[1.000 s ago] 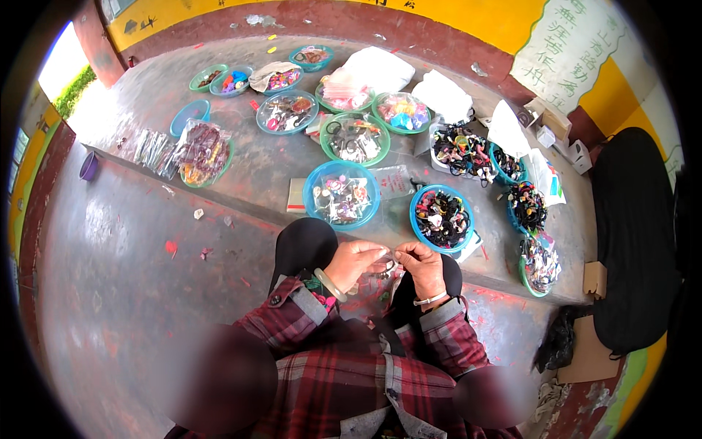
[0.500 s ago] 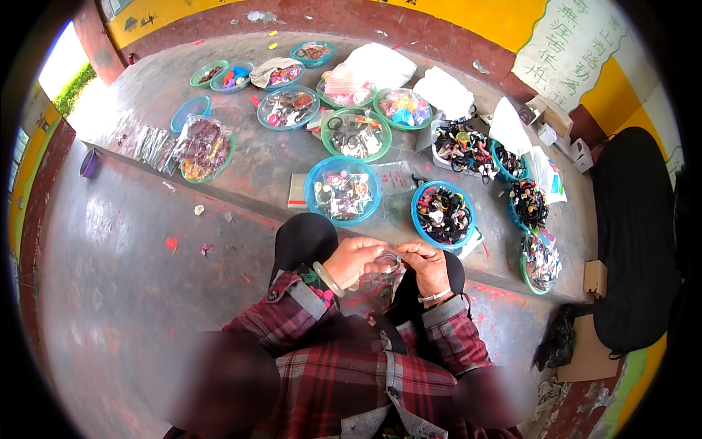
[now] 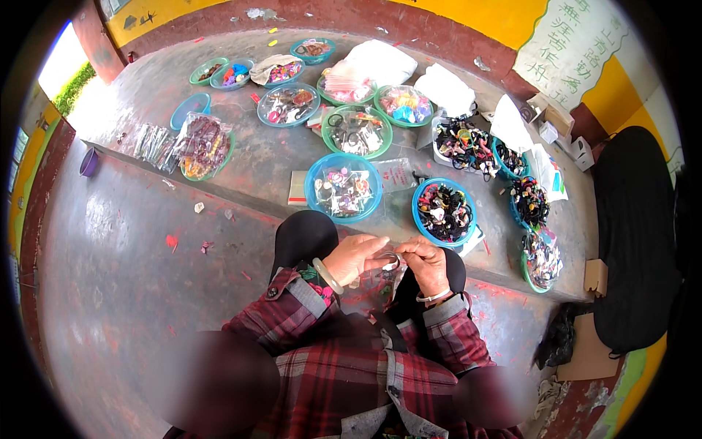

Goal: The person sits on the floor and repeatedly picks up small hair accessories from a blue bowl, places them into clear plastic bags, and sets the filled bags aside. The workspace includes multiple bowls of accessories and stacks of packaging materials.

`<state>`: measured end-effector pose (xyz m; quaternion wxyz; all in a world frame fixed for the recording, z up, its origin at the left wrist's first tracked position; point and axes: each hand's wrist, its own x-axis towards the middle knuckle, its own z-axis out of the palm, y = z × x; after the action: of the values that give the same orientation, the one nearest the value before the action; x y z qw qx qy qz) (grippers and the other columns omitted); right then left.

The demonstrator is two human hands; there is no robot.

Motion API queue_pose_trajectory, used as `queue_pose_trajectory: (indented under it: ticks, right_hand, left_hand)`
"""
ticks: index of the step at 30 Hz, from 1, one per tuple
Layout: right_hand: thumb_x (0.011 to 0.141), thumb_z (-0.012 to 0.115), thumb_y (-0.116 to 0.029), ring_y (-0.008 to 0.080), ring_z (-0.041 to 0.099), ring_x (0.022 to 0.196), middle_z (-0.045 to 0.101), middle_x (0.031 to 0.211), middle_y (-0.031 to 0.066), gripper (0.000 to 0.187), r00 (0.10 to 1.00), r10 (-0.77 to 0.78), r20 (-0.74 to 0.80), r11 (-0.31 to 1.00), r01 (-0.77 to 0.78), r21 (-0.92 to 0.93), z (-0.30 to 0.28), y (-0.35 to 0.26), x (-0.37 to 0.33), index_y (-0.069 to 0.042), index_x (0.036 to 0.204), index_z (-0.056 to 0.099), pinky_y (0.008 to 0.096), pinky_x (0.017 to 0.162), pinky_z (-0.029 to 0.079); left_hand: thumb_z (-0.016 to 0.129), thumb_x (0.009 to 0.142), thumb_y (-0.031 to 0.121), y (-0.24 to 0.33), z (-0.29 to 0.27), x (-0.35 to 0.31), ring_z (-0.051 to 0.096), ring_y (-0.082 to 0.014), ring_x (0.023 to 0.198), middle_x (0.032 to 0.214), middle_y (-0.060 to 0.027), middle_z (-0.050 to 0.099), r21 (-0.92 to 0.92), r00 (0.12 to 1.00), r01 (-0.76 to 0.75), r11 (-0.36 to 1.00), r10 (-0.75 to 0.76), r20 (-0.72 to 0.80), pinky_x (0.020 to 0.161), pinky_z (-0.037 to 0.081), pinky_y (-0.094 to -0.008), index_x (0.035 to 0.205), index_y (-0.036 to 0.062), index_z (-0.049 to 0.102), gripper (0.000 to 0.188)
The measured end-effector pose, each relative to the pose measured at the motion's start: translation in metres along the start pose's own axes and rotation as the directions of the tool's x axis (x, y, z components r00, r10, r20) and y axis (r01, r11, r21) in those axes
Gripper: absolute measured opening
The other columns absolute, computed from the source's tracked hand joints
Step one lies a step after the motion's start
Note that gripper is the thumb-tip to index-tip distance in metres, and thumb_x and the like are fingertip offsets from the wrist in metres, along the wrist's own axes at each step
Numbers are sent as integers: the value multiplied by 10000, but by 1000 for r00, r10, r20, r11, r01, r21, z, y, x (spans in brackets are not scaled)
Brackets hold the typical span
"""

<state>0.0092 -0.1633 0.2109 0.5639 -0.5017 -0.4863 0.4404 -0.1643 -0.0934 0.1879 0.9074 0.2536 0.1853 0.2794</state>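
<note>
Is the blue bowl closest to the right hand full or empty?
Full: the bowl has black bands piled across it, nearly to its rim.

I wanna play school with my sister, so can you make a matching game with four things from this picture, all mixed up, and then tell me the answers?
Things:
1. Purple tub
2. Left hand
3. Long black case
4. Right hand

Clues:
A. Thin band at its wrist
B. At the far right
C. On the floor, far left
D. Thick pale bangle at its wrist

Right pairs: 1-C, 2-D, 3-B, 4-A
</note>
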Motion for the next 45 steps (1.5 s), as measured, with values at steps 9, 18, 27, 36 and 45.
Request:
queue_pose_trajectory:
  ticks: [9, 18, 27, 36, 45]
  right_hand:
    - [729, 504, 160, 110, 546, 733, 575, 797, 42, 255, 1000, -9, -1, 1000, 9, -4, 0, 4, 0, -6, 821, 674, 217, 652, 434]
    - [809, 589, -55, 98, 533, 778, 599, 867, 30, 270, 983, 157, -97, 969, -134, 209, 3, -13, 5, 0, 1073, 583, 221, 690, 414]
    - [723, 738, -117, 53, 503, 650, 594, 746, -4, 166, 964, 265, -11, 959, -263, 104, -1, 15, 6, -16, 802, 633, 186, 586, 386]
    - [750, 696, -60, 64, 523, 601, 608, 692, 3, 80, 987, 158, -10, 987, -158, -17, 2, 18, 5, -7, 775, 641, 198, 572, 406]
    - [799, 641, -76, 44, 461, 582, 590, 675, -19, 58, 975, 221, -35, 968, -215, 127, -2, 12, 3, -21, 800, 659, 187, 512, 330]
  left_hand:
    - [524, 886, 75, -1, 6, 0, 599, -210, 915, 1007, -128, 581, 102, 996, -30, 994, 38, -79, 852, 513, -336, 994, -70, 557, 183]
    - [484, 905, 65, 2, 9, -2, 598, -213, 923, 1009, -128, 580, 231, 978, -130, 964, 163, -128, 841, 518, -334, 1009, -78, 551, 189]
    - [477, 911, 74, -11, 9, -1, 606, -171, 889, 946, -102, 608, 632, 945, -264, 729, 326, 19, 797, 526, -301, 993, -70, 555, 183]
    - [488, 906, 97, -15, 7, -1, 632, -179, 834, 901, -119, 629, 704, 927, -287, 650, 373, 33, 711, 536, -274, 990, -62, 565, 196]
    - [456, 923, 93, -4, 8, -3, 590, -230, 929, 983, -140, 570, 470, 972, -194, 861, 235, -30, 797, 536, -368, 999, -95, 528, 215]
